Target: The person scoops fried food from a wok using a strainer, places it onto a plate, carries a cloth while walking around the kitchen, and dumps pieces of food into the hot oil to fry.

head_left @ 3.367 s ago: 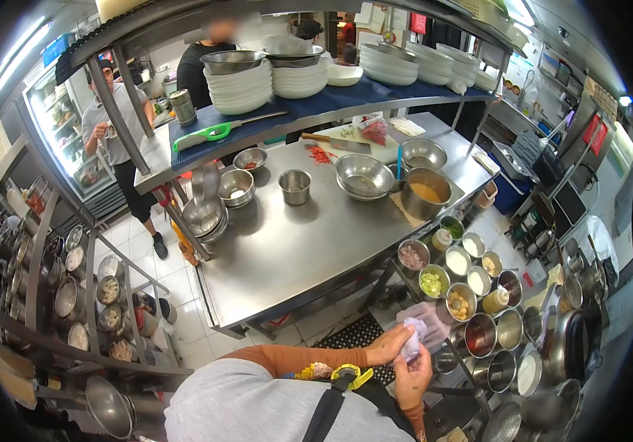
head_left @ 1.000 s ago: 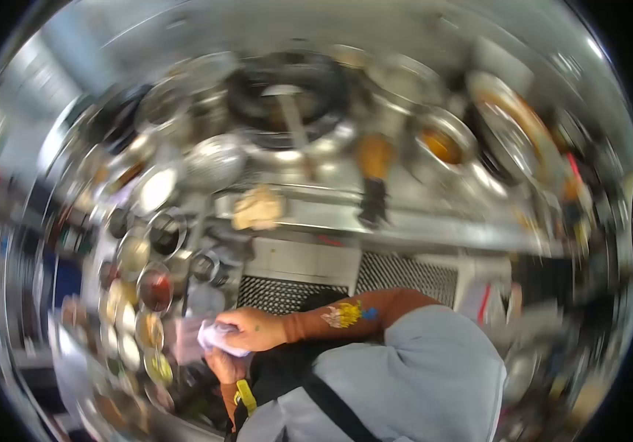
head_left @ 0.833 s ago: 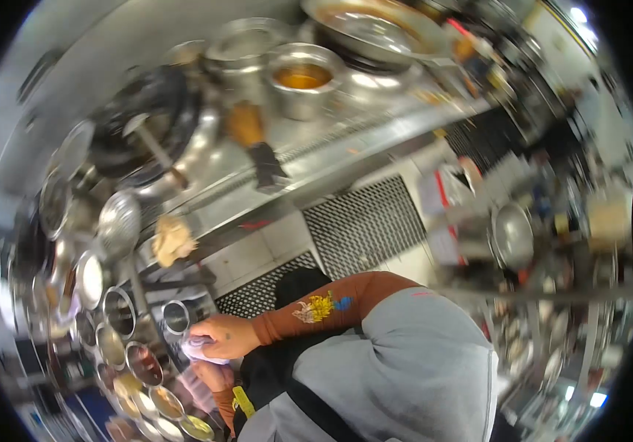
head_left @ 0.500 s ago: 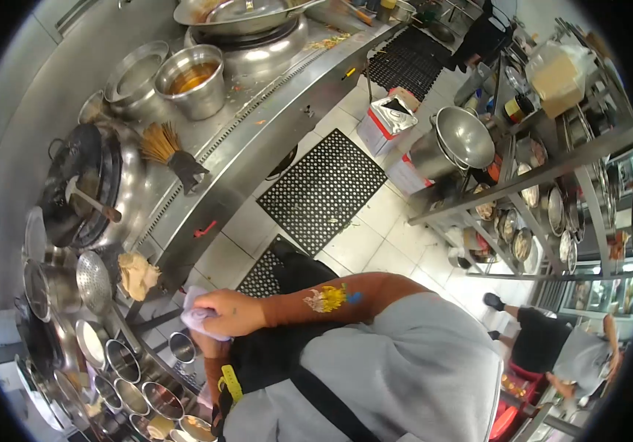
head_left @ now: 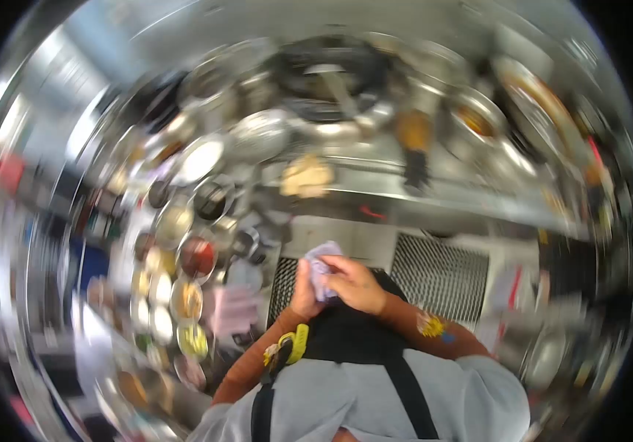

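Note:
A pale lilac cloth (head_left: 321,277) is bunched between my two hands in front of the black apron. My left hand (head_left: 304,293) is closed on the cloth's left side, below a yellow wrist strap (head_left: 299,342). From the right, my right hand (head_left: 357,284) presses its fingers over the same cloth. Beyond the hands, a crumpled tan cloth (head_left: 307,177) lies at the edge of the steel cooking range (head_left: 478,190). The view is smeared by motion, so finger details are soft.
A black wok (head_left: 331,70) with a ladle sits on the range. A bamboo brush (head_left: 414,140) and a pot of brown liquid (head_left: 476,118) are right of it. Several ingredient containers (head_left: 197,256) stand at left, near a pink cloth (head_left: 235,311). A perforated mat (head_left: 440,274) covers the floor.
My head and body have turned left, so the range now lies straight ahead and the ingredient containers show more fully. Both hands stay on the lilac cloth; the left hand is now plainer to see.

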Demonstrator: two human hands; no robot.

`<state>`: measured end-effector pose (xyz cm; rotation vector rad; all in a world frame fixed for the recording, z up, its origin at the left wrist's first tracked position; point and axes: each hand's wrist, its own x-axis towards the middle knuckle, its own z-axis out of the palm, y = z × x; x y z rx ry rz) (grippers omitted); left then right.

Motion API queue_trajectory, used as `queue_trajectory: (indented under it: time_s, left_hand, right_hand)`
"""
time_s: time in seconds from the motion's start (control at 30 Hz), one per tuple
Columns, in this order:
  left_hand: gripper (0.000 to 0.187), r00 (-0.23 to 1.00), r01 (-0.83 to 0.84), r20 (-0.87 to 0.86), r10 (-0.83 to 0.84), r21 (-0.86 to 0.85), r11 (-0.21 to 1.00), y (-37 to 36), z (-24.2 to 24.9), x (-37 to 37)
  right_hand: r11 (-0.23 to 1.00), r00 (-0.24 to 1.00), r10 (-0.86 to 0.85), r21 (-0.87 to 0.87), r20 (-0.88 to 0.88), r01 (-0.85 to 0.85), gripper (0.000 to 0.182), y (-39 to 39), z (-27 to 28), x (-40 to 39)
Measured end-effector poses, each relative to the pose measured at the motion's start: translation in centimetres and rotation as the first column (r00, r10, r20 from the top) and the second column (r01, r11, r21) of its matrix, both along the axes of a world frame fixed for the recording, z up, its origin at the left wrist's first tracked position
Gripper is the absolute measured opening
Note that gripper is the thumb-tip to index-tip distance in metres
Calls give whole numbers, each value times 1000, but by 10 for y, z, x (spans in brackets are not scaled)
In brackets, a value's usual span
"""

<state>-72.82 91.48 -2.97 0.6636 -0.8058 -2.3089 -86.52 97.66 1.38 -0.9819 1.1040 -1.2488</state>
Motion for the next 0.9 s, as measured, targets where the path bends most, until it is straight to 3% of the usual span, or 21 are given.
queue_trajectory:
  time_s: [0.1,0.2,0.23,0.3,0.37,0.4,0.43,0.63,0.77,0.83,0.9]
  left_hand:
    - [70,973,-117,-192,125,53,992,11,-11,22]
    - [62,887,-409,-215,409,48,911,34,-20,29]
    - [59,836,-528,-143,530,55,847,48,-19,37]
    - [55,584,-796,-48,810,161,584,89,-18,33]
    - [57,369,-913,-122,921,135,384,143,-28,30]
    - [60,224,-932,-110,968,265,246,169,-18,18]
    - [62,148,-960,-107,983,224,169,211,3,8]
    - [64,-201,-972,25,979,117,-202,362,2,-40]
    - [56,-455,-878,138,880,96,-469,447,6,-80]
    - [54,-526,-840,148,838,65,-539,500,8,-103]
    - [55,-573,-809,189,798,26,-587,561,15,-128]
  right_hand:
    - [967,966,254,2,-41,-254,40,-14,19,3]
    - [855,849,518,21,-100,-519,40,-32,19,-11]
    - [788,782,615,44,-99,-614,39,-41,20,-10]
    - [638,624,769,122,-137,-760,40,-47,28,0]
    - [462,447,887,177,-119,-869,38,-45,31,14]
    - [391,368,919,192,-145,-900,38,-42,28,22]
    - [318,292,942,162,-165,-934,38,-22,43,32]
    - [-106,-117,969,61,-218,-993,35,85,64,96]
    - [-432,-433,885,44,-170,-901,35,185,60,100]
    - [-585,-560,778,-3,-287,-811,33,237,60,98]
    - [-657,-618,712,-8,-334,-754,34,295,54,95]
